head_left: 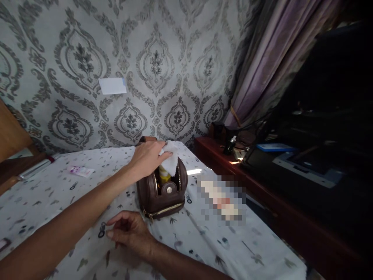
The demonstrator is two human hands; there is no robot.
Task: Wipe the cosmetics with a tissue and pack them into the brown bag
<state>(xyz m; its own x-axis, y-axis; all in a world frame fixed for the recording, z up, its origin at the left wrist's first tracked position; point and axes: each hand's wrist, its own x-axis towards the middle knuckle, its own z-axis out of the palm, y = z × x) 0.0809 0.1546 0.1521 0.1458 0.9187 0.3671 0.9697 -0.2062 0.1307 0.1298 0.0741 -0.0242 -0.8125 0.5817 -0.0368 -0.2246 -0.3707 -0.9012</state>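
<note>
A dark brown handbag (145, 192) with gold zips stands unzipped on the table, its flap showing a round metal snap. My left hand (148, 155) is over the bag's opening, thumb and fingers closed on a crumpled white cloth (170, 165); whether it is fabric or tissue I cannot tell. Under the cloth, a yellow container (164, 175) shows inside the bag, partly hidden. My right hand (132, 235) hovers in front of the bag, low over the tablecloth, with its fingers curved and apart and nothing between them.
A patterned white tablecloth (239, 243) covers the table. On it lie a pink-and-white tube (81, 171) at left and a pixelated item (221, 200) at right. Beyond the right edge, a red-brown cabinet (210, 149) carries a small dark bottle (230, 144) and a large dark screen.
</note>
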